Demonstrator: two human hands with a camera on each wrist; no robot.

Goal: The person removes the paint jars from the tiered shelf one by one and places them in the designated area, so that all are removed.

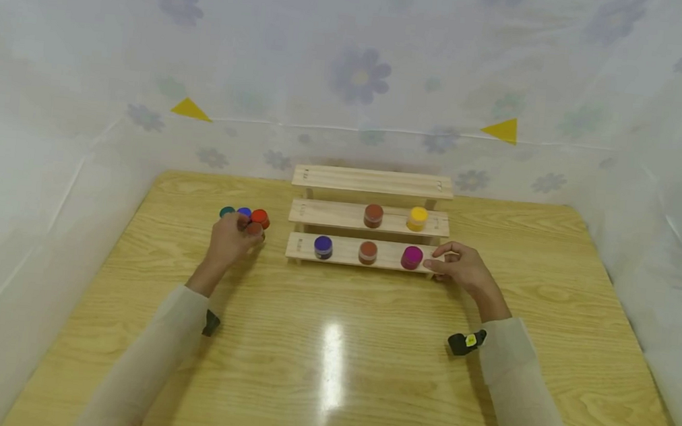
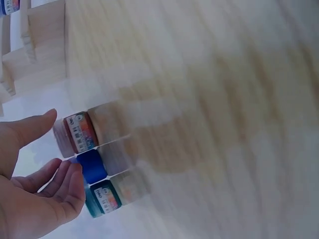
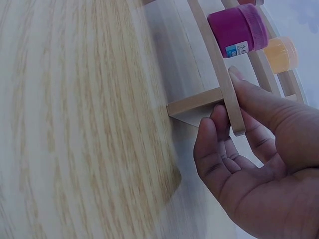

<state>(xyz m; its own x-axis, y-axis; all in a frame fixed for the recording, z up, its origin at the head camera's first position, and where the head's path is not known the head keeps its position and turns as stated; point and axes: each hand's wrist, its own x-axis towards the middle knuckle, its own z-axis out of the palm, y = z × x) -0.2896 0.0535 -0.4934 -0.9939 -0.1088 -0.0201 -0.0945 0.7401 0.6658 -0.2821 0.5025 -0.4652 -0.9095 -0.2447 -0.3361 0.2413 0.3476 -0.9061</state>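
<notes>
My left hand [image 1: 230, 238] is at a reddish-brown paint jar [image 1: 254, 230], with its thumb and curled fingers on either side of the lid. In the left wrist view this labelled jar [image 2: 79, 132] stands on the table. Close by are a red jar [image 1: 260, 218], a blue jar [image 2: 92, 166] and a teal jar [image 2: 103, 198]. My right hand [image 1: 461, 267] grips the right end of the lowest shelf [image 3: 230, 102] of a wooden rack, thumb above and fingers below. A magenta jar [image 3: 238, 31] sits on that shelf near the thumb.
On the lowest shelf also stand a dark blue jar [image 1: 323, 247] and a brown jar [image 1: 368, 252]. The middle shelf [image 1: 329, 214] carries another brown jar [image 1: 373, 216] and a yellow jar [image 1: 417, 218]. Behind it rises the top shelf [image 1: 374, 181], near the flowered curtain [image 1: 359, 79].
</notes>
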